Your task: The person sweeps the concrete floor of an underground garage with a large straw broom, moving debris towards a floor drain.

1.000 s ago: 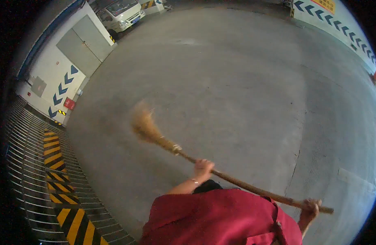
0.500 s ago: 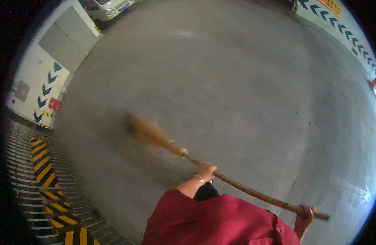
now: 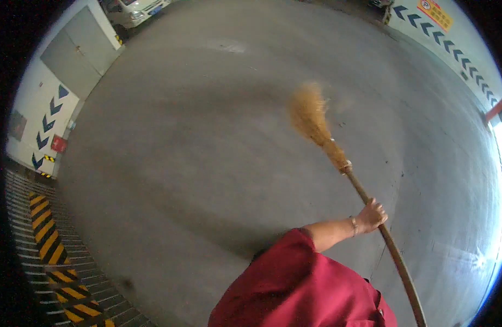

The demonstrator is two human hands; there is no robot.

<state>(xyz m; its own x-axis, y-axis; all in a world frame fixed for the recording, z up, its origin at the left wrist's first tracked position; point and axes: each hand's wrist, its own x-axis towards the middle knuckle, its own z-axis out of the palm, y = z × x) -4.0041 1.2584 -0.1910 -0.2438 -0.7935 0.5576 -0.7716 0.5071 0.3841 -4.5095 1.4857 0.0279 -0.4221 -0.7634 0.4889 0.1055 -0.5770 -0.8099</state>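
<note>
Left hand (image 3: 372,215): closed round the wooden handle (image 3: 397,253) | right hand: out of sight, can't tell its grip | broom (image 3: 336,154): slanting forward from the person's right side, bristles (image 3: 310,113) over grey floor (image 3: 180,136) (blurred; whether touching, I can't say)

A red shirt (image 3: 300,283) and bracelet (image 3: 354,226) are worn

One broom (image 3: 338,155), one hand (image 3: 372,216) (the left), two door leaves (image 3: 70,64).
</note>
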